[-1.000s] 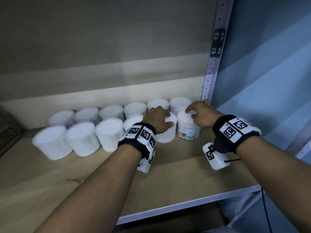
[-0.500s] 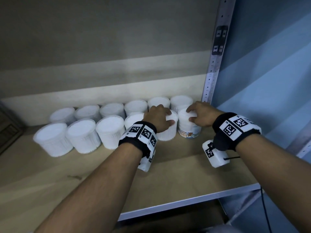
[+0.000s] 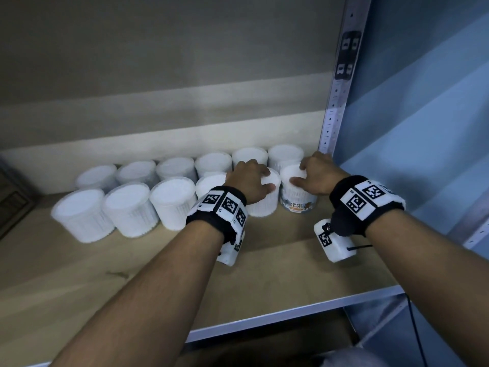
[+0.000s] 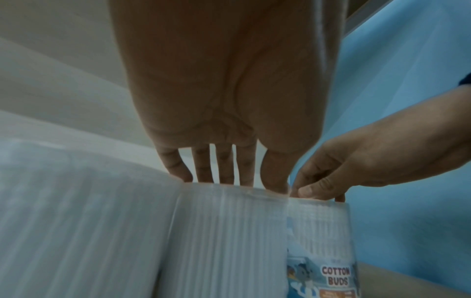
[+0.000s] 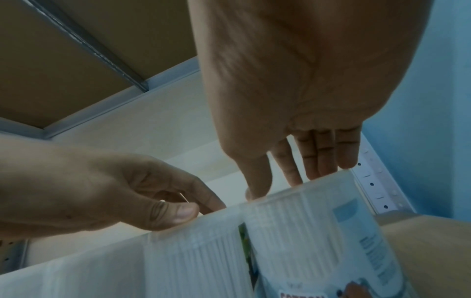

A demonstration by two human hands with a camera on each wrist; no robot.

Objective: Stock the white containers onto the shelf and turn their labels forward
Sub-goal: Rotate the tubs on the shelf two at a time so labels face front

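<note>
Two rows of white cotton-bud containers stand on the wooden shelf (image 3: 277, 266). My left hand (image 3: 254, 178) grips the lid of a plain-sided container (image 3: 264, 207) from above, fingers over its far rim (image 4: 224, 173). Its ribbed side (image 4: 224, 242) shows no label. My right hand (image 3: 312, 173) grips the lid of the rightmost front container (image 3: 299, 205), thumb and fingers curled over the rim (image 5: 293, 175). Its "COTTON BUDS" label (image 4: 335, 278) faces forward. The two containers touch side by side (image 5: 305, 231).
Several more white containers (image 3: 127, 210) fill the front row to the left, with a back row (image 3: 211, 162) behind. The perforated metal upright (image 3: 336, 96) and blue wall (image 3: 423, 128) stand close on the right. Bare shelf board lies in front, up to the metal edge (image 3: 291, 311).
The right hand has turned its container, so the label now faces the front squarely. Both hands have kept their places on the lids.
</note>
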